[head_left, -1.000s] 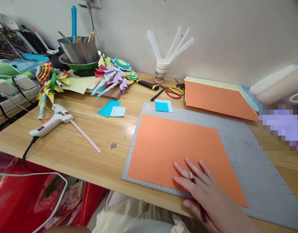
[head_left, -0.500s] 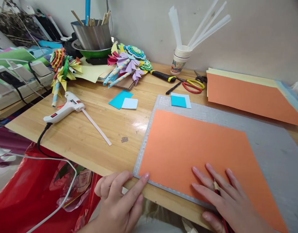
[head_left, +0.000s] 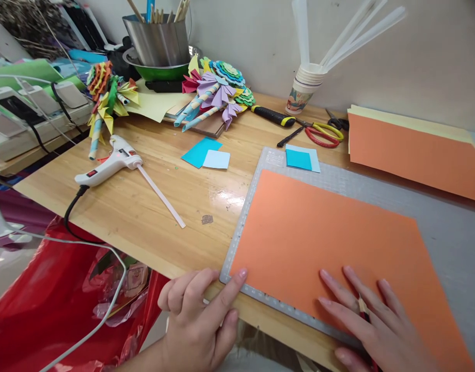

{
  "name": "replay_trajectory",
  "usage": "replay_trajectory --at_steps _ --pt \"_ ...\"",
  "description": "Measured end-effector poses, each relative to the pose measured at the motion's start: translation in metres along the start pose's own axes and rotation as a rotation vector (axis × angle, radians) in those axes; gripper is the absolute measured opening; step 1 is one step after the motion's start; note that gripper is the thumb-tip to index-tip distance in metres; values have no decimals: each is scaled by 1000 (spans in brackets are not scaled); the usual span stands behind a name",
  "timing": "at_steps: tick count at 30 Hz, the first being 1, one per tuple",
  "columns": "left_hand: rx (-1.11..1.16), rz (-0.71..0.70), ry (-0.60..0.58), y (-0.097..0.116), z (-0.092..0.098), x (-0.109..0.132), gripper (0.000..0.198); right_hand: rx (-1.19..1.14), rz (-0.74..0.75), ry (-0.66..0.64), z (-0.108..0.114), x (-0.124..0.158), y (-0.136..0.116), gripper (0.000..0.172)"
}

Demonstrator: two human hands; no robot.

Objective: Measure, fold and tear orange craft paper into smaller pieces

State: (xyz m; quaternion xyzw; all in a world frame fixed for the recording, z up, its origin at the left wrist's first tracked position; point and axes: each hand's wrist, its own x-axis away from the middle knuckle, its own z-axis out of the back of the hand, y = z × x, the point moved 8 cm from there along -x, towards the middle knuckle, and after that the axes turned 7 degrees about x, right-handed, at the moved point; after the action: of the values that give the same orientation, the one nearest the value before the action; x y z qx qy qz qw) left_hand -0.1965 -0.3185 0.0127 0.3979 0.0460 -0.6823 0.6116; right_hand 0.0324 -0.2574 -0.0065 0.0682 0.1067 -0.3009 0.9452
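A sheet of orange paper lies flat on the grey cutting mat, near the table's front edge. My left hand presses its stretched index fingertip on the paper's near left corner; the other fingers are loosely curled and hold nothing. My right hand rests spread on the near part of the sheet, fingertips on the paper. A dark red pencil is held between its fingers, tip pointing up and away; most of its shaft is hidden under the hand.
A white glue gun with a glue stick lies at left. Blue paper pieces, scissors, a black-and-yellow handled tool and paper flowers lie farther back. Paper cups hold translucent sticks. Stacked orange sheets lie right; a red bag hangs below.
The whole view has shifted slightly, so things appear farther right. Both hands keep their places on the orange paper, and the pencil stays in my right hand.
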Motion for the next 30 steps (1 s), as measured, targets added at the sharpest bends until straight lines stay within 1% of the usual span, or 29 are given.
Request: replay_trajectory --at_steps 10,19,26,30 --pt "0 6 29 -4 0 3 36 8 28 4 0 0 -1 38" --pt "9 -4 33 -3 1 2 31 -39 -13 -39 -3 3 4 36" --pt "2 12 24 -3 1 -1 32 -30 -18 -37 -3 3 5 37" --pt "7 23 28 -3 2 -1 32 -41 -75 -43 -9 10 9 36"
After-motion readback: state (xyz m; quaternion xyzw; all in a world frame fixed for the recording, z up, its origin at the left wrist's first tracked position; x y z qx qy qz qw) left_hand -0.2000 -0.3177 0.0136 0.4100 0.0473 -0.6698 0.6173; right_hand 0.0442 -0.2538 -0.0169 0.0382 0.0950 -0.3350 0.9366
